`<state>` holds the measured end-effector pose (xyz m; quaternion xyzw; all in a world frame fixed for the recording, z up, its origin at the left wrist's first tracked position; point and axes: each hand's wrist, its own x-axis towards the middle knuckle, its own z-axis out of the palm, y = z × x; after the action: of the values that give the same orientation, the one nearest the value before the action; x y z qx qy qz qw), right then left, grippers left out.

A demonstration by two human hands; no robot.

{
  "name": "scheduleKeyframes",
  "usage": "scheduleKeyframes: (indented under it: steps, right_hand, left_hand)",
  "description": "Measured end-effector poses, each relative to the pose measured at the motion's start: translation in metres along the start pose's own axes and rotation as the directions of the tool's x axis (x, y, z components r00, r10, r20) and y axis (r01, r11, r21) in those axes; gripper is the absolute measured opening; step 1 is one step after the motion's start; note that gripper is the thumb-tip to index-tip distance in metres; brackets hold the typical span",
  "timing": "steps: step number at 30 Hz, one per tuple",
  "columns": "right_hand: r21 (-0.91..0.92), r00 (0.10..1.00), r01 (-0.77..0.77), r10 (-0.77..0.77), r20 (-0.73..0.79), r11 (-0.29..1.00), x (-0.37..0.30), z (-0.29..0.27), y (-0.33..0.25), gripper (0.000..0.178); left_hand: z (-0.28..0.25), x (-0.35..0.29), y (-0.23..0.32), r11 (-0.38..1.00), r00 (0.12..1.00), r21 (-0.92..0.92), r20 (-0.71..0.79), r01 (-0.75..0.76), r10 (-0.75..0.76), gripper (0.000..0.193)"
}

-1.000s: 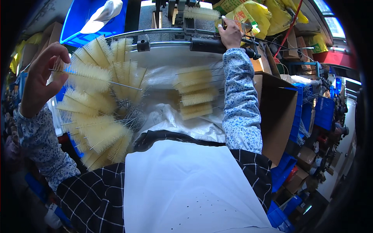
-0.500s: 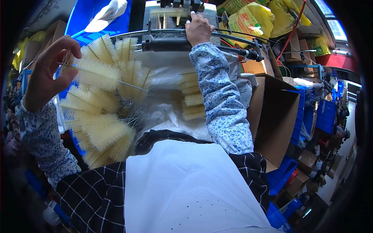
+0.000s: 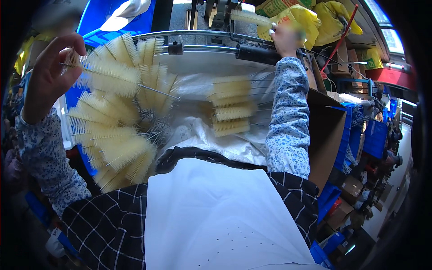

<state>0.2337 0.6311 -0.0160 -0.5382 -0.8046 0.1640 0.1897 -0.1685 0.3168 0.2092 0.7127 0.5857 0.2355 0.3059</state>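
My right hand (image 3: 285,41), smeared by motion, is curled over the sliding carriage of a machine, beside its black cylinder (image 3: 256,53) on steel rods (image 3: 207,47). A pale bristle brush (image 3: 249,17) lies across the machine just left of that hand. On the left, my left hand (image 3: 47,81) is raised with thumb and fingers pinched on a small tan bristly piece (image 3: 71,59), mostly hidden by the fingers. Right beside it is a fanned heap of pale bristle brushes (image 3: 112,112) with wire stems. Several more brushes (image 3: 231,105) lie in a stack below the rods.
White plastic sheeting (image 3: 198,130) lies under the brushes. A cardboard box (image 3: 326,135) stands right of my right forearm. Yellow bags (image 3: 333,24) are piled at the far right, near a red rod (image 3: 339,38). A blue bin (image 3: 92,20) with a white cap (image 3: 126,15) is at the far left.
My right hand has moved right, and the carriage with its black cylinder and the brush at the machine has shifted right too. The stacked brushes are more exposed. My left hand moved slightly left.
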Motion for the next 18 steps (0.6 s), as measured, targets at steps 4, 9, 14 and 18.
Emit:
scheduleKeyframes:
  steps: [4,9,14,18]
  right_hand:
    - [-0.48,0.995,-0.037,-0.013,-0.101,0.876,0.016,-0.011,0.0,0.03]
    - [-0.337,0.934,0.346,-0.357,0.029,0.876,0.009,-0.055,0.028,0.022]
    - [0.101,0.87,0.38,-0.392,0.3,0.919,-0.053,-0.121,0.002,0.038]
    - [0.552,0.747,0.215,-0.5,0.438,0.805,-0.088,-0.096,-0.091,0.052]
  left_hand:
    - [0.009,0.015,0.008,0.993,0.994,-0.064,0.039,-0.098,0.101,0.032]
    - [0.03,0.025,0.014,0.987,0.992,-0.156,0.117,-0.037,0.056,0.027]
    - [0.061,0.048,0.01,0.951,0.996,-0.309,0.084,-0.01,0.038,0.029]
    - [0.101,0.081,0.025,0.907,0.996,-0.419,0.06,-0.03,0.061,0.026]
